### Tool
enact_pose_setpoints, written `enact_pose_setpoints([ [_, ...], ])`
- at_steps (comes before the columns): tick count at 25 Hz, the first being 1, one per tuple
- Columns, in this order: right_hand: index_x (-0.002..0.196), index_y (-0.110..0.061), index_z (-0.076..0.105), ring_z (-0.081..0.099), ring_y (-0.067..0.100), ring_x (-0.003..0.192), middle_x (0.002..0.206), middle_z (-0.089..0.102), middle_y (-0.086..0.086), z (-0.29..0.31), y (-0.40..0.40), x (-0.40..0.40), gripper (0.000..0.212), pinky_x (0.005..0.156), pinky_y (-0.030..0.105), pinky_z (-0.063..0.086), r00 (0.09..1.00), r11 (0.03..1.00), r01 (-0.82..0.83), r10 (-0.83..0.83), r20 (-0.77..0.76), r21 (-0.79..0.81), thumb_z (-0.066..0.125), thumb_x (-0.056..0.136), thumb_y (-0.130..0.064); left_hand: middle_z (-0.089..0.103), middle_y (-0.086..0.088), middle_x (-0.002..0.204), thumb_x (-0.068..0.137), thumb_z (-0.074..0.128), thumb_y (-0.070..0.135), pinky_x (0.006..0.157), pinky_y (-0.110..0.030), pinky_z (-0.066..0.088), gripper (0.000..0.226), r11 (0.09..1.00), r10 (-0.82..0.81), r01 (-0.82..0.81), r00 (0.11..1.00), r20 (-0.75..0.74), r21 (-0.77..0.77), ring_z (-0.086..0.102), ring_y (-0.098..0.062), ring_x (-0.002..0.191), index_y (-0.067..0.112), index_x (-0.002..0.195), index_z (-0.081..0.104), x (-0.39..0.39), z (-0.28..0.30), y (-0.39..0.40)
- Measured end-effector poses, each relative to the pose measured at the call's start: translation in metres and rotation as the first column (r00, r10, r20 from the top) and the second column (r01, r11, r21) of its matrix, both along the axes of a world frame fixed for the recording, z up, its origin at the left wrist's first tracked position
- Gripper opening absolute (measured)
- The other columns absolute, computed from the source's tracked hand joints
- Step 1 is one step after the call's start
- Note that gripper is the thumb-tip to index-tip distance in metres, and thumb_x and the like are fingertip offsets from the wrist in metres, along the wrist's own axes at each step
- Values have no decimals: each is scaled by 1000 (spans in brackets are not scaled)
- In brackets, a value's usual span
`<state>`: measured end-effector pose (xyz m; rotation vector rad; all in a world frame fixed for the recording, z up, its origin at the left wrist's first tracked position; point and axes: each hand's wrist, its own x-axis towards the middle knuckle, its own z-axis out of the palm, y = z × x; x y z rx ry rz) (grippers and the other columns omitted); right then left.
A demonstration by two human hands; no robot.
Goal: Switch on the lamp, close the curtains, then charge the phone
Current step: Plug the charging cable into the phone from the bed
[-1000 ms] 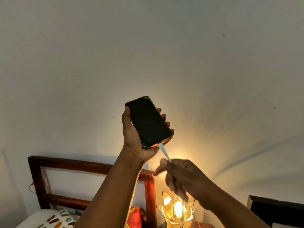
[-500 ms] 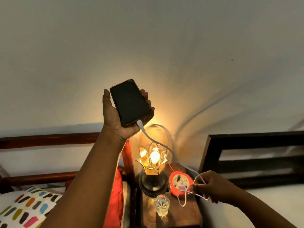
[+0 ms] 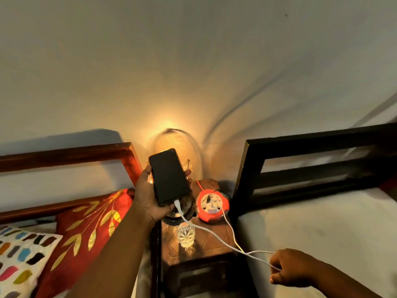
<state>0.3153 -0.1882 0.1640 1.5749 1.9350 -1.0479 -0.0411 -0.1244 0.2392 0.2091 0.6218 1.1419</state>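
Note:
My left hand (image 3: 148, 198) holds a black phone (image 3: 168, 177) with a dark screen, low over the bedside table and in front of the lit lamp. A white charging cable (image 3: 206, 230) is plugged into the phone's bottom end. It loops right to my right hand (image 3: 294, 268), which grips it beside the table, and runs back to a charger in the round red extension socket (image 3: 212, 206). Only the lamp's dark base (image 3: 171, 219) and its glow on the wall show; the phone hides the shade. No curtains are in view.
A cut-glass tumbler (image 3: 186, 234) stands on the small wooden bedside table (image 3: 206, 246). On the left are a red-brown headboard (image 3: 64, 154), a red leaf-patterned cushion (image 3: 90, 229) and a spotted pillow (image 3: 19, 257). A black headboard (image 3: 322, 160) and a white mattress (image 3: 322, 224) lie right.
The view has tilted down onto the table. My left hand has lowered the plugged-in phone in front of the lamp. My right hand has drawn the cable away from the socket, down and right.

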Motion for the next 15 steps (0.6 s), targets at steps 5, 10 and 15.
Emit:
enact_pose_setpoints([
  [5, 90, -26, 63, 61, 18, 94, 92, 59, -5, -83, 20, 51, 27, 79, 29, 46, 985, 996, 8, 7, 170, -87, 58, 78, -50, 58, -18, 123, 83, 46, 66, 97, -53, 45, 74, 970, 27, -35, 999, -36, -240, 59, -36, 107, 11, 132, 54, 49, -90, 11],
  [10, 98, -27, 50, 57, 23, 113, 124, 58, 2, -159, 42, 83, 14, 89, 29, 44, 965, 989, -65, 97, 243, -136, 50, 84, -33, 69, -13, 99, 80, 50, 69, 89, -45, 49, 67, 933, -22, -33, 988, -151, -357, 67, -30, 87, 11, 111, 66, 98, -157, 16],
  [15, 121, -24, 51, 49, 23, 123, 133, 53, 4, -208, 58, 88, 38, 100, 29, 39, 937, 968, -219, 243, 253, -120, 51, 84, -33, 69, -16, 105, 72, 58, 74, 88, -48, 52, 76, 876, -67, -60, 968, -243, -478, 67, -33, 91, 9, 109, 71, 128, -200, 11],
])
